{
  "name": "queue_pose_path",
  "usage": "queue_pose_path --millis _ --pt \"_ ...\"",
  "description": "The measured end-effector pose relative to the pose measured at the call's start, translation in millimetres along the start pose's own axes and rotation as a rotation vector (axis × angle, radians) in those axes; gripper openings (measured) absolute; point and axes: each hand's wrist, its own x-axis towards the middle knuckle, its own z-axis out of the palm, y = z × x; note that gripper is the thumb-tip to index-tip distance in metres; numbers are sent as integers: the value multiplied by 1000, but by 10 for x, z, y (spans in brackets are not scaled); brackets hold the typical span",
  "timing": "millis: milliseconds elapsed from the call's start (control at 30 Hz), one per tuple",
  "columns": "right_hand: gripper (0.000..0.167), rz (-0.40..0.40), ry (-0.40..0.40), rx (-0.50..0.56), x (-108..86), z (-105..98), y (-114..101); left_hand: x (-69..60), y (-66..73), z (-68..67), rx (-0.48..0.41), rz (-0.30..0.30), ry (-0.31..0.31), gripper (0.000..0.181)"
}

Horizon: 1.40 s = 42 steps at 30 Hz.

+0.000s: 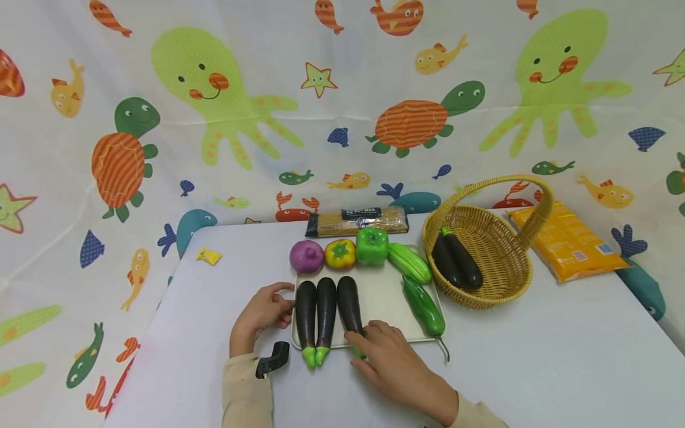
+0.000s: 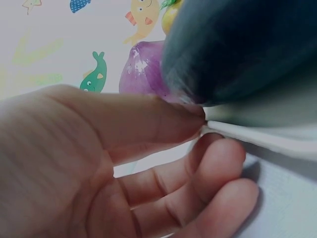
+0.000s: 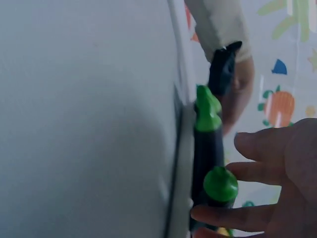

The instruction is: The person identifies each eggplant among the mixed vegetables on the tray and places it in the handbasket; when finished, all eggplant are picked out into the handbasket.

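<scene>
My left hand [image 1: 266, 307] pinches the left rim of a cream tray [image 1: 387, 297] between thumb and fingers; the left wrist view shows this rim [image 2: 267, 136] close up. Two eggplants [image 1: 305, 312] [image 1: 326, 312] lie side by side along the tray's left, green stems over the front edge. Just right of them lies a third eggplant [image 1: 349, 300]. My right hand [image 1: 396, 368] is over its stem end, fingers fairly straight and touching it, partly hiding it. In the right wrist view its green cap [image 3: 221, 184] shows between the fingers [image 3: 252, 218].
Along the tray's back sit a purple onion [image 1: 307, 257], yellow pepper [image 1: 340, 254], green bell pepper [image 1: 371, 246] and ridged green vegetable [image 1: 409, 262]; a green chili [image 1: 424, 306] lies right. Beyond are spaghetti [image 1: 355, 222], a wicker basket [image 1: 503, 297] holding eggplants, an orange packet [image 1: 567, 241] and yellow sachet [image 1: 209, 256].
</scene>
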Motion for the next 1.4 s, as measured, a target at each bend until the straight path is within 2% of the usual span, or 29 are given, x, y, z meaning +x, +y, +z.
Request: queue_pose_path --millis 133,300,467,600,733,833,933,1033,1233,1400 --pt "24 33 77 46 42 -100 109 1 10 3 14 1 3 42" --pt "16 79 103 69 80 -208 237 1 4 9 22 -2 3 43" --pt "30 115 89 81 68 -325 312 -9 11 11 27 1 -1 44" --pt "38 218 86 125 77 -414 363 -14 15 7 31 0 -5 44" --pt "30 333 112 318 97 -489 413 -2 18 1 35 -7 -2 43" --pt "31 389 144 486 109 -514 450 9 19 -5 39 -8 -1 42" --pt "37 421 188 563 117 -507 481 7 28 -8 43 -9 -5 42" --pt "37 415 244 531 122 -476 507 -2 39 -7 43 -8 -8 43" --pt "28 317 395 364 158 -339 545 -20 61 -8 48 -7 -10 43" --pt "25 299 484 328 164 -269 543 -13 60 -9 49 -8 -13 43"
